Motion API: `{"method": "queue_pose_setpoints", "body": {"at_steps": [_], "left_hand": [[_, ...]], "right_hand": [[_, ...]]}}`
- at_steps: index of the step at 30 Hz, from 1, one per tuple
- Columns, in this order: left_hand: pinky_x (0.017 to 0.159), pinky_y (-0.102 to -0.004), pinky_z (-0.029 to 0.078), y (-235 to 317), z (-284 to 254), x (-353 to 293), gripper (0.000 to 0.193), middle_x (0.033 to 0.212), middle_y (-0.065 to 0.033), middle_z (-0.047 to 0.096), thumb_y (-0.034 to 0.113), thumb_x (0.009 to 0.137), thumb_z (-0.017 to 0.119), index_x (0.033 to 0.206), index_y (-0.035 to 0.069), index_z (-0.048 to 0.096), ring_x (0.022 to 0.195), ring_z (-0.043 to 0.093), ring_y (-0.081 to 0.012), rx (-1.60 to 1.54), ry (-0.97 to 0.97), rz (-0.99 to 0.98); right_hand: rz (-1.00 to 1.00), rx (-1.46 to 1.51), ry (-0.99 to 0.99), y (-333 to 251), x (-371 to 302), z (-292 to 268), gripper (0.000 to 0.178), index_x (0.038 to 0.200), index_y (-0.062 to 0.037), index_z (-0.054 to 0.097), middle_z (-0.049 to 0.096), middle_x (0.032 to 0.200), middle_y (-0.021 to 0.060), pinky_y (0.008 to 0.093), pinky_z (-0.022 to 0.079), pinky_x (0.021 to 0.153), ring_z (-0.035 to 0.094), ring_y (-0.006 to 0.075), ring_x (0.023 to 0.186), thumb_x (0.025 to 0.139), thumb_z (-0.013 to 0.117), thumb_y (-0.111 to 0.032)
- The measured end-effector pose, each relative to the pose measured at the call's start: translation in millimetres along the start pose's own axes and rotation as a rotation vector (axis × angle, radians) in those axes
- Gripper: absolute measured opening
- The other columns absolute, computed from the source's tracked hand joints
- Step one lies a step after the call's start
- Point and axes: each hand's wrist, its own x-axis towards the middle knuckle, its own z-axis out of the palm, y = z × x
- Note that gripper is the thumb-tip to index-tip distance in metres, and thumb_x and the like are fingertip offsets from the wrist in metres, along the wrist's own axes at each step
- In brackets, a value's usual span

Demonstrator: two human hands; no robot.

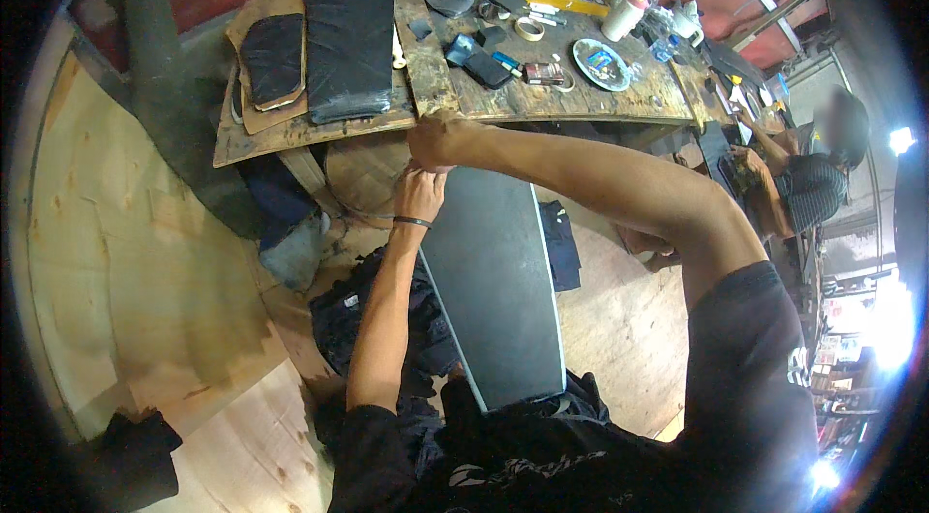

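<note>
Head view: looking down on a long grey panel [494,290] with pale edges, in front of and below the tabletop [542,104], far end close under its near edge, lower end against the wearer's dark clothing. Left hand [421,194] curled by the panel's far left corner, just short of the tabletop's near edge; right hand [441,140] bunched against it, overlapping that edge in view. Cannot tell whether grasping the panel, something thin or nothing, with fingertips hidden. Judging by straight sides and flat face, likely stiff rather than soft, fairly light for its length, yet awkward to balance from one end. Smooth face, perhaps slippery under dry fingers; pale edges, possibly easy to scuff. Best held by both long edges, a palm to each side, or with the lower end braced against the body. Below the tabletop's left part, dark cloth [337,329]; on its left end, a black slab [350,48]; farther right on it, a tape roll [529,28], a round dish [584,63] and a white bottle [622,19].
</note>
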Motion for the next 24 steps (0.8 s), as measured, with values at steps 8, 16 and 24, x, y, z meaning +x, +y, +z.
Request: {"method": "queue_pose_setpoints", "body": {"at_steps": [8, 16, 24], "left_hand": [[0.084, -0.0539, 0.058, -13.8, 14.7, -9.7, 0.022, 0.102, -0.0236, 0.075, 0.023, 0.101, 0.066, 0.108, 0.003, 0.073, 0.096, 0.071, -0.0442, -0.091, -0.04, -0.083], [0.097, -0.0526, 0.056, 12.4, -12.6, -4.0, 0.052, 0.131, -0.0226, 0.067, 0.041, 0.096, 0.075, 0.133, 0.005, 0.065, 0.125, 0.061, -0.044, -0.041, -0.176, -0.23], [0.104, -0.061, 0.053, 30.5, -13.0, -18.4, 0.097, 0.16, -0.0217, 0.043, 0.075, 0.079, 0.078, 0.151, 0.016, 0.052, 0.144, 0.048, -0.0449, 0.112, -0.222, -0.714]], "right_hand": [[-0.135, -0.124, 0.043, 1.4, -11.8, 9.4, 0.019, 0.099, -0.0164, 0.084, 0.08, 0.097, 0.0132, 0.0477, 0.064, 0.071, 0.079, 0.0333, 0.092, 0.081, 0.081, -0.021], [0.213, 0.193, -0.072, 16.0, 1.9, 12.7, 0.024, 0.105, -0.0114, 0.083, 0.08, 0.105, 0.0159, 0.047, 0.064, 0.078, 0.078, 0.0352, 0.102, 0.082, 0.077, -0.017], [-0.004, -0.1, -0.08, 3.1, -15.4, -5.3, 0.023, 0.103, -0.0083, 0.081, 0.08, 0.103, 0.0139, 0.0452, 0.064, 0.079, 0.078, 0.033, 0.1, 0.082, 0.076, -0.017]]}}
